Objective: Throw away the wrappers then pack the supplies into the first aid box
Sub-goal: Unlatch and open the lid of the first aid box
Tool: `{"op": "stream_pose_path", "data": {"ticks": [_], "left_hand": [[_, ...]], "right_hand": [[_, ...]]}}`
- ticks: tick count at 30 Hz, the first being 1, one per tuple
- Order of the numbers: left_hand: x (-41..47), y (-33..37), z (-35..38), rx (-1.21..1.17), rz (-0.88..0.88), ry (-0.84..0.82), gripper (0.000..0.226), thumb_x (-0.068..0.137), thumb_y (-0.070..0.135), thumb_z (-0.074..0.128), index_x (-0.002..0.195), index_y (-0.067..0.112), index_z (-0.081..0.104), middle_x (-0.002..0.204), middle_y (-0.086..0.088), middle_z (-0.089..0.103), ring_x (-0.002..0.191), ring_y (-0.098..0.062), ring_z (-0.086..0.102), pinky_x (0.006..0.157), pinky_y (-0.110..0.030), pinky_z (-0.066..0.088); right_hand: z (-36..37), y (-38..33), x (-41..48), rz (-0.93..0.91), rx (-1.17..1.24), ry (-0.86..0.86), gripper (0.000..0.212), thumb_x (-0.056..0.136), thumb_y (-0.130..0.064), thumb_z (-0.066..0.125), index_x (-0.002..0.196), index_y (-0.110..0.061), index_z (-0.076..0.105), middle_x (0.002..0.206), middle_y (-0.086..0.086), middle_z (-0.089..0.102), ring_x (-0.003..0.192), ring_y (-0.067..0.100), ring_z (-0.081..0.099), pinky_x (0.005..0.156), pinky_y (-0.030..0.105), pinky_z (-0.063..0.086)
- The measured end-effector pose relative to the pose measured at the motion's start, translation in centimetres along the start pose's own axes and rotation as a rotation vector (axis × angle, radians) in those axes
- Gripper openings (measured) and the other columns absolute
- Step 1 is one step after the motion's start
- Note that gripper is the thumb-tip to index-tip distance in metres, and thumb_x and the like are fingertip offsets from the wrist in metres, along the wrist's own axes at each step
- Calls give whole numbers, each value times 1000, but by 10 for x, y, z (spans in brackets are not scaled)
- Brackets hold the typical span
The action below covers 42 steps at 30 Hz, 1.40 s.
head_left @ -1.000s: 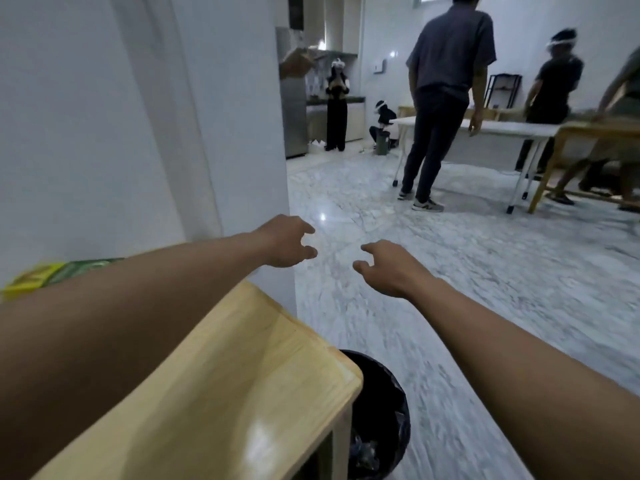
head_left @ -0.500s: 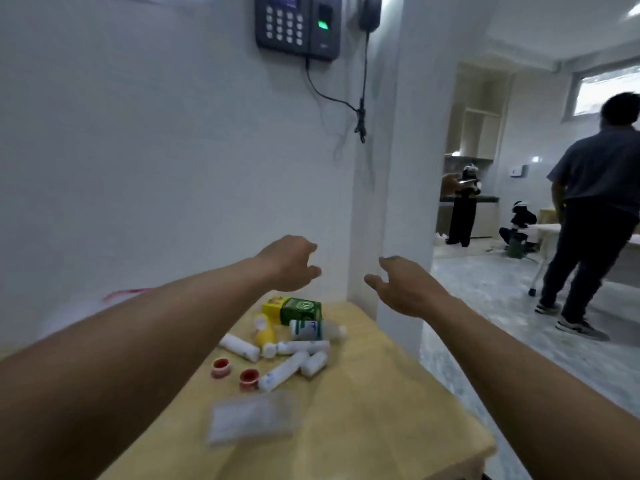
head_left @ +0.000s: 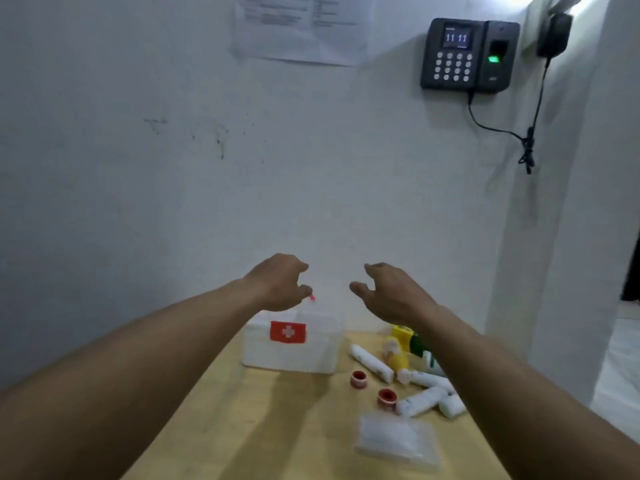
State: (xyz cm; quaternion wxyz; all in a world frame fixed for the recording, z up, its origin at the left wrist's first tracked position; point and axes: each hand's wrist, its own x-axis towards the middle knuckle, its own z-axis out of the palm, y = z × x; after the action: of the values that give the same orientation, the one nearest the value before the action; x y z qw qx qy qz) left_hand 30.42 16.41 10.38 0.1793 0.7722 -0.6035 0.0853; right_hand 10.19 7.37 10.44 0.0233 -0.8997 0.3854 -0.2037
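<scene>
Both hands are raised over the centre of the frame, loosely curled with fingers apart and holding nothing: the left hand [head_left: 277, 284] hangs just above the top of the box [head_left: 292, 344], near its small red catch, though whether it touches the box cannot be told, and the right hand [head_left: 391, 292] hovers a little to the right of it, clear of everything. The box, white with a red cross label, stands shut on the counter [head_left: 277, 427] at lower centre, close against the wall. To its right lie the supplies in a loose heap: white rolls [head_left: 420, 400], two red tape rings [head_left: 358, 379], a yellow bottle [head_left: 398, 355] and a green pack [head_left: 417, 344] partly hidden by the right forearm. Nearer the bottom edge sits a clear packet [head_left: 394, 441], blurred, so it is unclear whether this is a supply or a leftover wrapper. No obvious loose wrappers show otherwise, so the throwing-away step looks done and packing appears to be starting. The next move likely calls for opening the box: one hand steadying the body while the other frees the catch and lifts the lid back toward the wall. Then the rolls, which may roll off the right edge if nudged, can be gathered in.
</scene>
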Motion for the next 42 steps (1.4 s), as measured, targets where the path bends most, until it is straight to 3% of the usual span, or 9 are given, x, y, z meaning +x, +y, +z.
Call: {"op": "stream_pose_path", "data": {"ticks": [8, 12, 17, 20, 23, 29, 32, 39, 42], "left_hand": [[-34, -40, 41, 77, -17, -36, 54, 92, 40, 55, 143, 24, 46, 148, 0, 47, 135, -21, 42, 108, -37, 38], [-49, -41, 59, 154, -18, 127, 50, 96, 28, 55, 145, 26, 44, 147, -1, 48, 132, -23, 46, 104, -38, 43], [-62, -35, 79, 124, -38, 288, 46, 93, 43, 54, 135, 24, 55, 140, -1, 53, 128, -22, 46, 101, -38, 43], [-65, -26, 87, 0, -149, 415, 37, 89, 49, 60, 114, 22, 67, 119, 4, 61, 106, -17, 55, 83, -33, 51], [-70, -10, 95, -235, -397, 450, 42, 83, 52, 67, 110, 22, 57, 108, 3, 60, 93, -17, 58, 70, -31, 50], [-62, 18, 94, -729, -916, 454, 55, 77, 51, 74, 108, 8, 59, 109, -8, 67, 98, -30, 64, 69, -33, 46], [-60, 26, 94, -925, -1005, 431, 51, 79, 47, 74, 102, 4, 59, 96, -8, 62, 94, -31, 65, 69, -34, 50], [-59, 31, 101, -1270, -1161, 446, 71, 66, 55, 81, 111, 6, 56, 101, -12, 69, 90, -31, 69, 84, -42, 57], [-57, 33, 107, -1285, -1134, 501, 47, 73, 49, 78, 87, 10, 55, 98, -9, 67, 92, -31, 67, 86, -40, 55]], "right_hand": [[65, -34, 9, -121, 22, -113, 57, 103, -41, 40, 154, -17, 32, 158, 7, 35, 145, 23, 32, 115, 37, 28], [85, -41, 9, -159, -15, -82, 48, 104, -34, 40, 151, -23, 38, 153, 9, 44, 141, 25, 39, 110, 38, 35], [88, -39, 10, -179, -48, -12, 43, 104, -28, 41, 146, -23, 46, 139, 11, 56, 129, 28, 50, 101, 38, 44], [89, -39, 12, -187, -22, -2, 43, 104, -28, 42, 147, -23, 46, 137, 11, 56, 130, 29, 49, 99, 38, 43], [90, -36, 13, -187, -20, -9, 44, 104, -29, 42, 148, -24, 44, 136, 10, 57, 128, 29, 50, 97, 36, 43], [90, -32, 14, -203, -61, -45, 46, 104, -29, 41, 150, -24, 40, 145, 9, 52, 132, 29, 47, 102, 35, 39], [91, -31, 16, -209, -68, -58, 47, 105, -28, 41, 151, -24, 39, 145, 10, 51, 133, 29, 45, 102, 35, 38], [90, -30, 13, -225, -77, -55, 48, 104, -23, 43, 152, -24, 37, 146, 9, 50, 134, 29, 45, 104, 35, 39], [91, -30, 13, -227, -70, -50, 49, 104, -22, 43, 152, -24, 37, 144, 10, 52, 132, 29, 46, 102, 35, 40]]}}
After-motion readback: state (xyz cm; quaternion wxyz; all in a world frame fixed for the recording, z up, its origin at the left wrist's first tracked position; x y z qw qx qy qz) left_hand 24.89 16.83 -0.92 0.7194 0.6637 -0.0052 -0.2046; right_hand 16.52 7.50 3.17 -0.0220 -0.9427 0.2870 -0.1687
